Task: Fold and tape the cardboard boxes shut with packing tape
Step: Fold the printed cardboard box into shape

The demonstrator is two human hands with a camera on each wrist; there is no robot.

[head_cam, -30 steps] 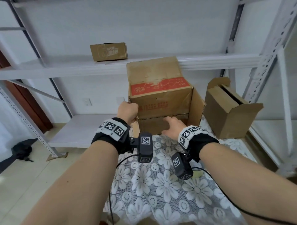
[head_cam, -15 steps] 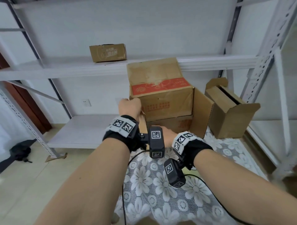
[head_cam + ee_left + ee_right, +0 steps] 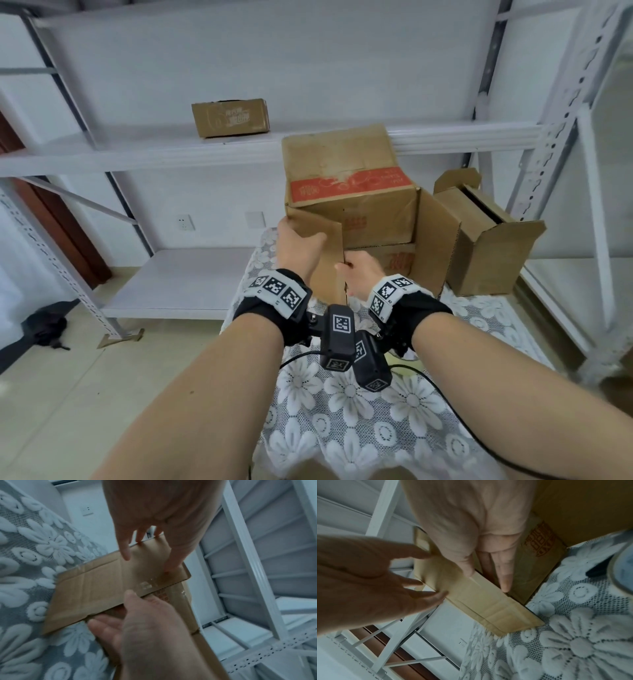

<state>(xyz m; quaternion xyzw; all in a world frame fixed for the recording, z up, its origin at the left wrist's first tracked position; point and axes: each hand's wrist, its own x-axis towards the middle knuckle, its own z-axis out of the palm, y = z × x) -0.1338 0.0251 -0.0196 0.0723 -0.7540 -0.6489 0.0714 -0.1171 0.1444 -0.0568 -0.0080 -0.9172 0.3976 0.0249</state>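
A large cardboard box [image 3: 349, 205] with a red band lies on its side on the lace-covered table, its open end facing me. Its left flap [image 3: 329, 246] is swung partly across the opening. My left hand [image 3: 301, 240] grips that flap near its upper hinge side, thumb on the front face [image 3: 171, 563]. My right hand [image 3: 352, 270] pinches the flap's free edge [image 3: 479, 595], thumb outside and fingers behind it [image 3: 503, 577]. The right flap [image 3: 435, 246] stands open. A packing tape roll [image 3: 623, 563] lies on the cloth beside my right wrist.
A smaller open cardboard box [image 3: 479, 240] stands just right of the big one. Another small box [image 3: 231, 116] sits on the white metal shelving [image 3: 376, 140] behind. A shelving upright [image 3: 565, 171] rises at the right. The lace tablecloth [image 3: 342, 411] reaches towards me. A dark bag [image 3: 44, 325] lies on the floor.
The left flap has swung from the box's side across the opening. My right hand left the bottom flap and took the left flap's free edge; both hands moved closer together.
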